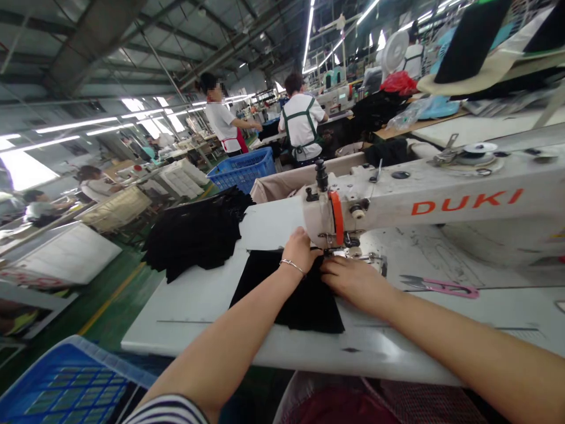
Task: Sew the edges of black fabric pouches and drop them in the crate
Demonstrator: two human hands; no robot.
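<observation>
Below the head of the sewing machine (459, 197): the stitching point was hard to make out, since the fingertips and dark metal parts crowded together there.
Black cloth (286, 300): its far edge was partly covered by the hands and its middle by the left wrist; its folds and layers were lost in the black.
Cloth and hands: it lay flat on the white table (185, 312), under the left hand (301, 253) and forearm, reaching out from beneath them toward the near edge; the right hand (353, 280) touched its right side.
Left hand: the fingers were bent, with the thumb toward the machine's foot; whether they pinched the cloth could not be told.
Right hand: palm down, fingers close together, tips at the cloth by the foot; any pinch was hidden.
Snips (441, 286): pink-handled, they lay right of the right hand, just beyond the forearm.
Black stack (198, 229): it lay left of the machine, beyond the cloth.
Blue basket (66, 383): it was cut off at the lower left.
</observation>
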